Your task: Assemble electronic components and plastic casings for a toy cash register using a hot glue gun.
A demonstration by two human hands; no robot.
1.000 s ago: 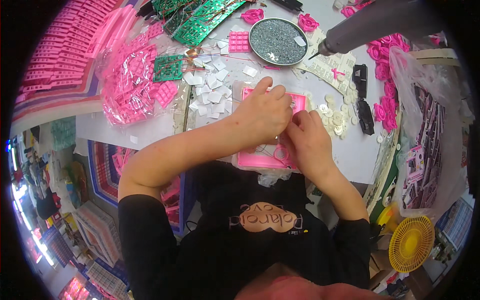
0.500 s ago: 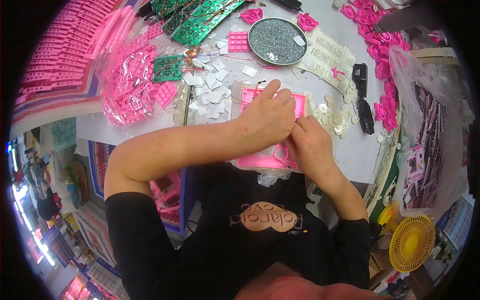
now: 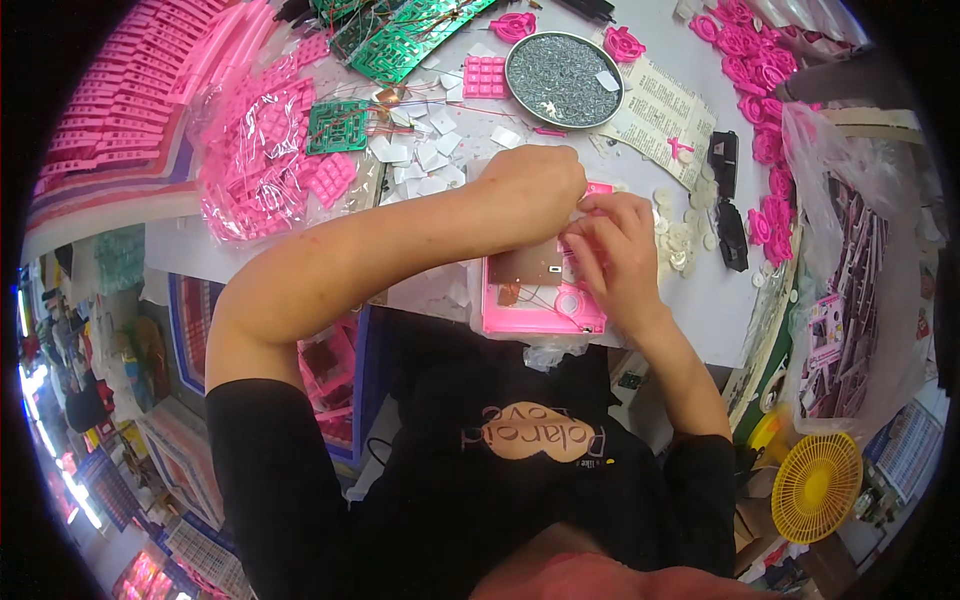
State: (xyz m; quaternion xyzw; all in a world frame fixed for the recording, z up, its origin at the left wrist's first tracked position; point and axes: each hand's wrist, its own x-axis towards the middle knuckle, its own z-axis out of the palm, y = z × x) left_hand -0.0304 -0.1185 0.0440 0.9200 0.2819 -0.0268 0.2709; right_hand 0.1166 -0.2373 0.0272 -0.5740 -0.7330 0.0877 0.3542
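At left, a clear bag of pink parts [image 3: 262, 165] lies beside a green circuit board [image 3: 338, 126]. At the near middle of the table [image 3: 425, 290] sits a pink case [image 3: 510, 319] holding a brown board [image 3: 518, 266]; the left hand [image 3: 540, 192] curls over its far part, fingertips hidden, grip undeterminable. At right, the right hand [image 3: 622, 250] has bent fingers, narrowly spaced, any held item unclear, with white discs [image 3: 684, 240] farther right.

I record my left forearm [image 3: 390, 248] crossing the tabletop's [image 3: 712, 312] near edge, left hand [image 3: 540, 192] curled, knuckles up. My right hand [image 3: 622, 250] sits beyond that edge, fingers [image 3: 620, 212] bent, fingertips near the left hand. My left elbow [image 3: 238, 330] is bent.
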